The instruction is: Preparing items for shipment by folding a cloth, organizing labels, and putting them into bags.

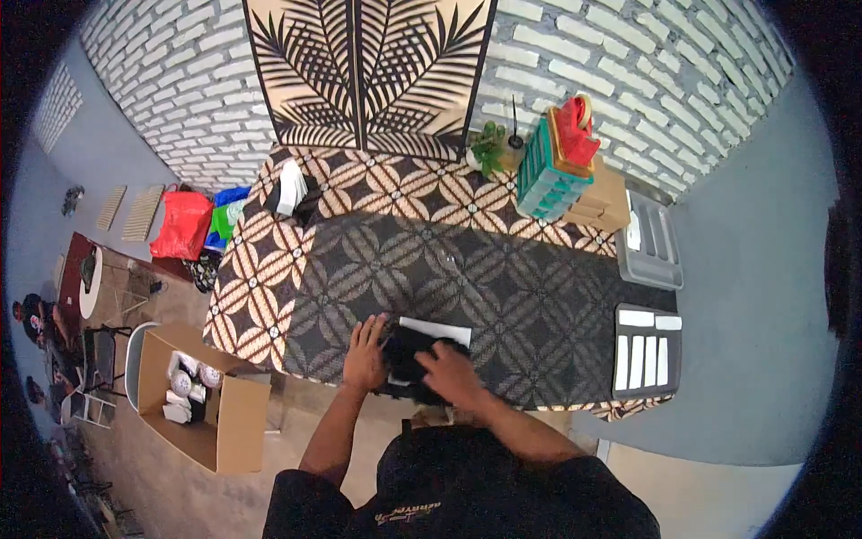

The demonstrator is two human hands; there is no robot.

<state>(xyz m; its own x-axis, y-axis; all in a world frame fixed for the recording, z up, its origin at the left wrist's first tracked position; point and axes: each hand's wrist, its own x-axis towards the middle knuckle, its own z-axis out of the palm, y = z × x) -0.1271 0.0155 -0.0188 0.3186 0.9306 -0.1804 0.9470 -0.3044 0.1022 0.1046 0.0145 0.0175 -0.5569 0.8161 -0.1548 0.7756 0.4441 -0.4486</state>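
Note:
A bundle of black material point(405, 354), probably cloth, lies near the front edge of the patterned table, on top of a white sheet point(444, 330) whose far edge shows. At the left side of the bundle rests my left hand point(365, 357), fingers spread and pointing away from me. Over the bundle's right part is my right hand point(452, 374), slightly blurred, its fingers bent against the black material. Whether its fingers pinch the material cannot be told. The underside of the bundle is hidden.
An open cardboard box point(240, 418) with wrapped items stands left of the table point(323, 283). At the table's right are a grey tray with white strips point(648, 397) and a clear compartment tray point(673, 276). Teal drawers point(553, 182), a plant point(490, 149) and white strips point(291, 188) stand farther back.

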